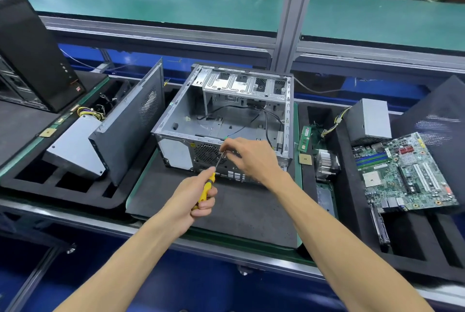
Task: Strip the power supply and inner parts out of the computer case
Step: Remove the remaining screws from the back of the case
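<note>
Right hand (247, 158): fingertips pinched together at the screwdriver's metal shaft, against the rear fan grille (206, 153)
Left hand (193, 194): fingers curled tight round the yellow handle of the screwdriver (210, 180), tip angled up at the grille
Computer case (224, 115): lying open side up on a dark foam mat (226, 206), loose black cables inside
Power supply (368, 120): on the tray to the right, beside a motherboard (405, 173)
Second power supply (75, 148): left tray, against a leaning side panel (130, 120)

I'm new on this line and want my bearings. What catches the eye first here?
The open computer case in the middle, nearly gutted. At its rear fan grille, the left hand grips a yellow screwdriver while the right hand pinches its tip. A bare motherboard lies to the right.
</note>
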Demonstrator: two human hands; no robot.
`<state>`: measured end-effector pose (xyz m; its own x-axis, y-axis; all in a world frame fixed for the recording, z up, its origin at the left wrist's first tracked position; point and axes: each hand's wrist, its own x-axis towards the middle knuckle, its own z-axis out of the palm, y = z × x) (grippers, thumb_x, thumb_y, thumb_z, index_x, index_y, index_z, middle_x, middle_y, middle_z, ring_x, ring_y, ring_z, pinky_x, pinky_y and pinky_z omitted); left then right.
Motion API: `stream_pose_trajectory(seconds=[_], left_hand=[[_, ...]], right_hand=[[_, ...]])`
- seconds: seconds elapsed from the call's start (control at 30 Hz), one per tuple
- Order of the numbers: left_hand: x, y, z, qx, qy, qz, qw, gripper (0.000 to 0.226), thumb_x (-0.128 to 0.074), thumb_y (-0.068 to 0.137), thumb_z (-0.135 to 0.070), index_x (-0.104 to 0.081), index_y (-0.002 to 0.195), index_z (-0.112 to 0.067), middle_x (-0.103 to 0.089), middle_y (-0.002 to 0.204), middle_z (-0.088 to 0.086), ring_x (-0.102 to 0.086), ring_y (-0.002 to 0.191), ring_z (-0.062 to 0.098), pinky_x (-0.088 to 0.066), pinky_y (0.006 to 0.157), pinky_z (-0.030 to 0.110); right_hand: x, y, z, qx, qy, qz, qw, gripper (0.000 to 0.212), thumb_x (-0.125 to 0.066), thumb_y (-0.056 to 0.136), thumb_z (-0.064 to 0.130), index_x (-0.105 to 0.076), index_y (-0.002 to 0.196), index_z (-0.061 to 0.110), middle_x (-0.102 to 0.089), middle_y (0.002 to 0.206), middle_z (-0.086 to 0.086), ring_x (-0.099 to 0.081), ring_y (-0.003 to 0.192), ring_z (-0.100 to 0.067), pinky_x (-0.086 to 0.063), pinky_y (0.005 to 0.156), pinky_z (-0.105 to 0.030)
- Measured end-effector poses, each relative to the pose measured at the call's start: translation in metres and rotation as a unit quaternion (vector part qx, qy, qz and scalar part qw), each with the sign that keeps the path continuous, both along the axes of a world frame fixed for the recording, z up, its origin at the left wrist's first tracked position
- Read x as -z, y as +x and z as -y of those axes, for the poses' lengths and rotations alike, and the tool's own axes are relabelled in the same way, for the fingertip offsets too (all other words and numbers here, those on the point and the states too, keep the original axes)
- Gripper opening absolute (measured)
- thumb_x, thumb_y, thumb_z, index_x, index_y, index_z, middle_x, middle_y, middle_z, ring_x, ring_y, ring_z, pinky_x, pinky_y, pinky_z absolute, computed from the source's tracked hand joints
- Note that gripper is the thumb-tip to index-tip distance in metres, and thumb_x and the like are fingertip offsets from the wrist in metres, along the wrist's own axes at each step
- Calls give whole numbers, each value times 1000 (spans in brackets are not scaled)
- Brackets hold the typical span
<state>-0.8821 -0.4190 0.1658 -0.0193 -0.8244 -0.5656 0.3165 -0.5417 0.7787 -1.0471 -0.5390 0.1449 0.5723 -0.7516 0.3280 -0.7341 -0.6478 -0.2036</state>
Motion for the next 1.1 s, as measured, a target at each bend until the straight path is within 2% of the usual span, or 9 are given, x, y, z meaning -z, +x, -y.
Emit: stream_pose_trajectory(seconds=[0.13, 0.27, 0.33, 0.4, 0.5, 0.63, 0.9, 0.97, 1.1], left_hand=[[6, -2, -2, -14, -57, 205, 977, 30, -71, 92, -22, -44, 95, -7, -51, 73, 7, -30, 39, 11, -21, 35, 20], [11, 4, -4, -6, -135, 404, 905, 22, -67, 93, -26, -46, 94, -21, -72, 74, -1, -50, 40, 2, -40, 46, 24], [13, 6, -4, 11, -152, 449, 880, 19, -63, 94, -32, -47, 93, -22, -74, 72, -8, -53, 43, 1, -42, 52, 29], [12, 6, -4, 20, -133, 399, 907, 21, -59, 98, -36, -49, 96, -17, -75, 73, -5, -47, 40, 5, -40, 46, 28], [9, 3, 0, 17, -51, 178, 983, 29, -53, 103, -32, -51, 98, -4, -73, 73, 10, -38, 38, 14, -26, 35, 20], [0, 9, 0, 16, -2, -44, 999, 25, -49, 105, -27, -53, 96, -3, -55, 69, 8, -29, 37, 8, -19, 29, 18], [-5, 22, -11, 28, -13, -35, 999, 25, -54, 103, -28, -56, 97, -4, -54, 71, 6, -29, 40, 7, -21, 30, 17], [-3, 27, -14, 26, -18, -31, 999, 26, -56, 102, -29, -57, 98, -4, -55, 72, 6, -30, 41, 8, -22, 31, 17], [0, 34, -17, 16, -26, -36, 999, 25, -57, 101, -30, -56, 97, -5, -55, 72, 6, -31, 41, 8, -23, 31, 18]], right_hand=[[1, 0, 0, -3, 2, 13, 1000, 16, -52, 101, 44, -62, 111, 37, -72, 105, 12, -68, 77, -13, -55, 63, -35], [1, -1, 0, -4, 0, 14, 1000, 16, -52, 101, 44, -62, 112, 37, -71, 105, 12, -68, 78, -13, -55, 63, -35], [1, 0, 1, -5, 0, 12, 1000, 17, -52, 101, 44, -62, 112, 37, -72, 105, 12, -69, 80, -12, -55, 64, -35], [1, -1, 1, -10, 0, 16, 1000, 18, -52, 101, 44, -63, 112, 36, -72, 106, 12, -69, 81, -13, -55, 65, -35], [0, -1, 2, -14, 4, 17, 1000, 19, -53, 101, 43, -65, 113, 36, -72, 108, 12, -69, 84, -15, -55, 67, -36], [-3, -2, -2, -18, 1, 45, 999, 17, -57, 100, 38, -69, 110, 33, -73, 107, 14, -70, 84, -15, -55, 65, -37], [-4, 0, -7, -21, -26, 93, 995, 8, -73, 91, 23, -78, 96, 27, -68, 130, 5, -72, 74, -21, -55, 58, -34], [-4, 0, -6, -27, -19, 88, 996, 8, -74, 90, 22, -79, 95, 26, -66, 134, 2, -73, 88, -22, -58, 65, -36], [-6, 0, -4, -37, -24, 69, 997, 7, -77, 87, 17, -78, 94, 20, -63, 137, -6, -65, 113, -30, -52, 95, -45]])
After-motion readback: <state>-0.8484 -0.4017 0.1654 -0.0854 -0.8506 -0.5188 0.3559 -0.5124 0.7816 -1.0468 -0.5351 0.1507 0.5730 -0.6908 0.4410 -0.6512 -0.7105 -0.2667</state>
